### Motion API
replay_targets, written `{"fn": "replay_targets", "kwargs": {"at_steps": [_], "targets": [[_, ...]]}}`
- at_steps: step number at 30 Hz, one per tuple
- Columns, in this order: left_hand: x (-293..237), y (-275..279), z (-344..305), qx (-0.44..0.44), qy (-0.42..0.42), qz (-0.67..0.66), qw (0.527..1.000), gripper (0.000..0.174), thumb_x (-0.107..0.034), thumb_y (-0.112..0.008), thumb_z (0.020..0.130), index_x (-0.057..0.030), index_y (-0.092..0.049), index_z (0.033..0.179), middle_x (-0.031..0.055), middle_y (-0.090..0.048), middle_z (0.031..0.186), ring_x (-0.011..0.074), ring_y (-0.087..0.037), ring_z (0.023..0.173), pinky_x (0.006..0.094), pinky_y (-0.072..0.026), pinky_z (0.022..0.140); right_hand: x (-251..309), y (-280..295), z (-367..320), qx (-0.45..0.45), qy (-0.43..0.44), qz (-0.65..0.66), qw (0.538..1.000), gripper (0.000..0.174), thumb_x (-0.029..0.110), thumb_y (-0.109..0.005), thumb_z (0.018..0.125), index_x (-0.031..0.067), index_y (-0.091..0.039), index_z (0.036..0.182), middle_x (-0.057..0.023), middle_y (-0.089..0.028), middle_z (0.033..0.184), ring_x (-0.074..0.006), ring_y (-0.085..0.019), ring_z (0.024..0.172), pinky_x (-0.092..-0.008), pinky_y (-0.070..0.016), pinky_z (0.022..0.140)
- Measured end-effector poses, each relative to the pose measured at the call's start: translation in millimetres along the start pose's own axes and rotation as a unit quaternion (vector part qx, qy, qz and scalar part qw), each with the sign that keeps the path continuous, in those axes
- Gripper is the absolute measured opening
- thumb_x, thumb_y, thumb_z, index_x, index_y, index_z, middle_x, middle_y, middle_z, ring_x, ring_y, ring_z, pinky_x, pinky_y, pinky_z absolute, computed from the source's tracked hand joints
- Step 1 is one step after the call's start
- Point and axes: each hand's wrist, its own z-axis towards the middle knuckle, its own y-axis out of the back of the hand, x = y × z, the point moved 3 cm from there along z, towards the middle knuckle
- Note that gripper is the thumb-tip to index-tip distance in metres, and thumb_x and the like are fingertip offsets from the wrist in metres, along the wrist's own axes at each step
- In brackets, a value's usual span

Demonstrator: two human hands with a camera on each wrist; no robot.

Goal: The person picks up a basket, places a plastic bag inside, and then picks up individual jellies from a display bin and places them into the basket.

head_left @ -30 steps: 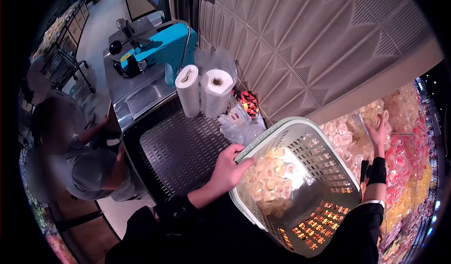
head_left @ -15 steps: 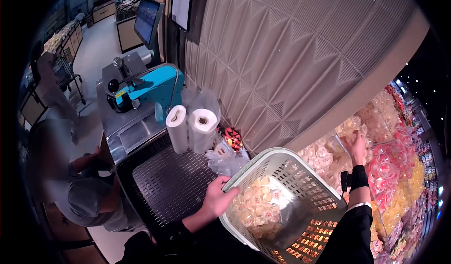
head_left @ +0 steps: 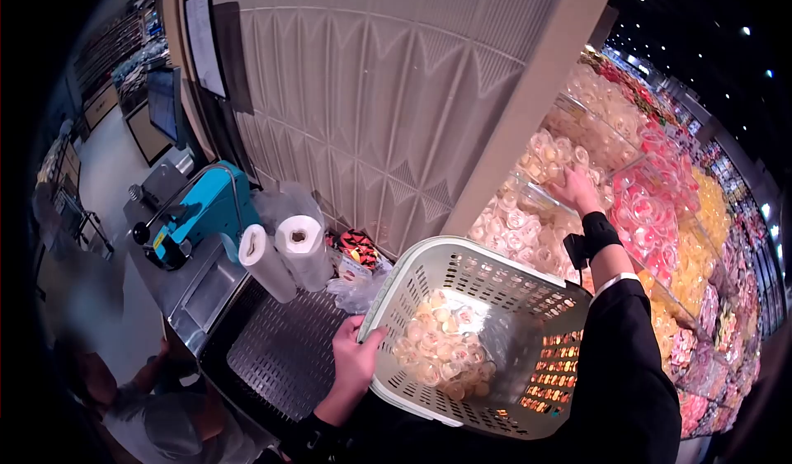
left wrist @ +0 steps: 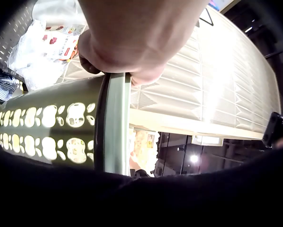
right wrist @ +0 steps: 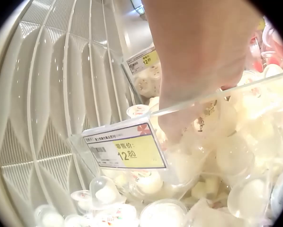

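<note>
One perforated basket (head_left: pixel 403 273), containing one heap of jelly cups (head_left: pixel 445 350), is positioned between one black tray (head_left: pixel 276 357) and the displayed cups (head_left: pixel 542 152). Hands apart: left hand (head_left: pixel 355 363) clamped on the basket rim; right hand (head_left: pixel 579 190) among displayed cups, grip indeterminable. Tray side: two plastic-bag rolls (head_left: pixel 301 254).

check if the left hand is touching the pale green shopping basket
Touching. The head view shows the left hand gripping the pale green shopping basket at one end; the left wrist view shows the hand right against the rim.
</note>
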Motion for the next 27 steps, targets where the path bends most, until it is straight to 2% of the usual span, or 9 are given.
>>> {"fn": "replay_targets", "kwargs": {"at_steps": [6,10,12,13,15,16,21,23,27], "targets": [[-4,1,-3,-0.028,-0.002,0.037,0.999,0.024,-0.004,-0.067,0.08,0.0043,-0.056,0.099,0.0078,-0.063,0.09,0.0099,-0.058,0.077,0.0238,-0.0472,0.071,-5,-1,-12,-0.105,0.004,0.127,0.986,0.051,0.038,-0.069,0.079,-0.0001,-0.061,0.111,-0.0229,-0.059,0.102,-0.0344,-0.061,0.089,-0.041,-0.0489,0.074],[-3,0,0,-0.015,-0.009,0.032,0.999,0.026,-0.007,-0.068,0.08,0.0041,-0.056,0.101,0.0065,-0.063,0.09,0.009,-0.057,0.078,0.0237,-0.0467,0.073,2,9,-18,-0.078,-0.042,0.203,0.975,0.042,0.034,-0.067,0.081,0.0036,-0.063,0.109,-0.0217,-0.063,0.094,-0.0382,-0.06,0.094,-0.043,-0.0474,0.082],[-4,0,-1,-0.012,-0.022,0.029,0.999,0.027,-0.007,-0.069,0.08,0.0041,-0.056,0.101,0.0059,-0.063,0.09,0.0084,-0.057,0.078,0.0234,-0.0468,0.072,1,13,-16,-0.208,-0.004,0.178,0.962,0.045,0.037,-0.067,0.082,0.0017,-0.063,0.109,-0.0233,-0.065,0.095,-0.0355,-0.063,0.092,-0.0397,-0.0491,0.081],[-4,2,-2,-0.018,-0.016,0.028,0.999,0.027,-0.007,-0.069,0.08,0.0041,-0.056,0.101,0.0059,-0.063,0.09,0.0084,-0.057,0.078,0.0234,-0.0468,0.072,3,13,-19,-0.201,-0.001,0.18,0.963,0.045,0.037,-0.067,0.082,0.0017,-0.063,0.109,-0.0233,-0.065,0.095,-0.0355,-0.063,0.092,-0.0397,-0.0491,0.081],[-4,1,-2,-0.015,-0.022,0.02,0.999,0.027,-0.006,-0.068,0.08,0.004,-0.056,0.101,0.006,-0.063,0.089,0.0086,-0.058,0.076,0.0233,-0.0471,0.071,-3,21,-19,-0.207,-0.093,0.324,0.919,0.049,0.041,-0.066,0.084,0.0009,-0.062,0.112,-0.025,-0.065,0.101,-0.0331,-0.063,0.097,-0.0371,-0.0485,0.085],[-4,0,-2,-0.02,-0.021,0.016,0.999,0.027,-0.006,-0.068,0.08,0.004,-0.056,0.101,0.006,-0.063,0.089,0.0086,-0.058,0.076,0.0233,-0.0471,0.071,-15,16,-17,-0.227,-0.113,0.305,0.918,0.054,0.043,-0.065,0.086,-0.0015,-0.061,0.116,-0.0224,-0.064,0.109,-0.0277,-0.062,0.103,-0.0342,-0.0463,0.09],[-7,-1,-1,-0.029,0.026,0.059,0.997,0.025,-0.004,-0.067,0.08,0.0042,-0.056,0.101,0.0086,-0.064,0.089,0.0093,-0.059,0.077,0.0236,-0.0476,0.069,-104,2,21,-0.227,-0.045,0.457,0.859,0.06,0.042,-0.065,0.087,-0.0067,-0.056,0.121,-0.0166,-0.063,0.116,-0.0183,-0.058,0.107,-0.0308,-0.0445,0.091],[-5,2,-1,-0.033,0.03,0.026,0.999,0.026,-0.004,-0.067,0.08,0.0046,-0.055,0.101,0.0096,-0.065,0.09,0.0095,-0.06,0.077,0.0237,-0.0478,0.069,-65,63,1,-0.199,-0.082,0.439,0.873,0.054,0.039,-0.061,0.09,-0.005,-0.056,0.123,-0.0152,-0.062,0.118,-0.0185,-0.057,0.11,-0.03,-0.0418,0.095],[-9,-1,-1,-0.008,0.016,0.042,0.999,0.025,-0.003,-0.066,0.081,0.005,-0.053,0.101,0.0091,-0.066,0.09,0.0095,-0.061,0.077,0.0236,-0.0479,0.068,-52,130,-15,-0.176,-0.004,0.398,0.9,0.045,0.032,-0.051,0.096,-0.0015,-0.056,0.126,-0.0117,-0.059,0.125,-0.0174,-0.052,0.118,-0.028,-0.0362,0.101]]}}
